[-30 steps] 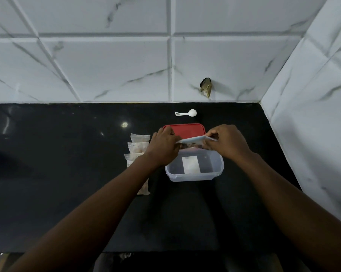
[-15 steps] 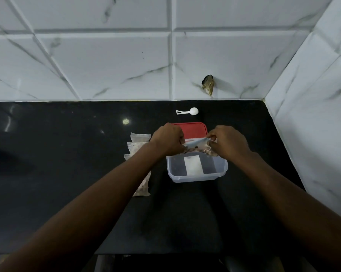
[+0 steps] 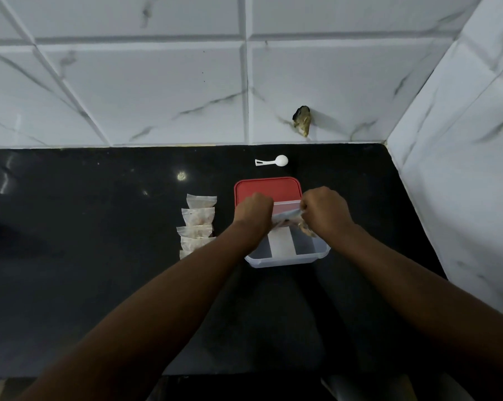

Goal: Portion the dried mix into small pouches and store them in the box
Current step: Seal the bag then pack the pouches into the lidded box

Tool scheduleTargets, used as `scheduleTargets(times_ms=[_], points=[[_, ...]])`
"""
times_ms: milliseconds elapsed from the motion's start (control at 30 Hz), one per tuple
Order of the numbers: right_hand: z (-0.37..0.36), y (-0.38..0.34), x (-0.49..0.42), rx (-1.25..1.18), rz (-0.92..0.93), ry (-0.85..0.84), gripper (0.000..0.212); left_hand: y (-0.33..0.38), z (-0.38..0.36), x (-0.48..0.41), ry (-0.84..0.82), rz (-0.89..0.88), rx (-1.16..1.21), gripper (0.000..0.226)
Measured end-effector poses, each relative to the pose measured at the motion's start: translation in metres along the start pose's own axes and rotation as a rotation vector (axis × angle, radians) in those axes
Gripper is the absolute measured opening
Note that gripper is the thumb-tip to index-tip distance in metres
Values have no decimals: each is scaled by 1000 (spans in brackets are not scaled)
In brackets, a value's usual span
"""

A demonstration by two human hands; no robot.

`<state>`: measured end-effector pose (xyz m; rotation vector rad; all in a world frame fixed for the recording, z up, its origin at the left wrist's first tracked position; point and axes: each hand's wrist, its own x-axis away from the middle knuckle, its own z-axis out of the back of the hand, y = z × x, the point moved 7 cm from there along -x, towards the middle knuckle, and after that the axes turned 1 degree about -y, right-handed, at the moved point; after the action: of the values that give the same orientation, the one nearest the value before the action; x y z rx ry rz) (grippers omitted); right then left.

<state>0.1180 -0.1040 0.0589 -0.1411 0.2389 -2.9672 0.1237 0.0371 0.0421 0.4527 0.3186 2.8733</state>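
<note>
Pinches a pouch (image 3: 286, 220) by both ends above the open box (image 3: 288, 260), fingers of left hand (image 3: 254, 211) and right hand (image 3: 325, 211) curled tight on it (likely sealing, so spills land inside); other filled pouches (image 3: 198, 224) close by on the table (image 3: 100, 256).

a: where were the hands?
b: both arms reached forward. the left hand (image 3: 254, 211) and right hand (image 3: 325, 211) were close together, knuckles up.
a: open?
b: no. fingers curled, and each pinched one end of a pouch (image 3: 286, 218).
</note>
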Motion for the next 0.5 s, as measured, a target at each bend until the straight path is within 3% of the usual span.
scheduleTargets(times_ms=[167, 300, 400, 500], points=[[-2, -10, -2, 98, 4, -59, 26, 0, 4, 2, 54, -22, -165, 25], [-4, -13, -4, 73, 16, -7, 22, -5, 15, 3, 79, -45, -263, 31], [2, -4, -1, -30, -12, 38, 9, -5, 7, 3, 36, -165, -207, 27], [-11, -6, 4, -40, 11, -114, 13, 0, -4, 8, 5, -347, -267, 21]])
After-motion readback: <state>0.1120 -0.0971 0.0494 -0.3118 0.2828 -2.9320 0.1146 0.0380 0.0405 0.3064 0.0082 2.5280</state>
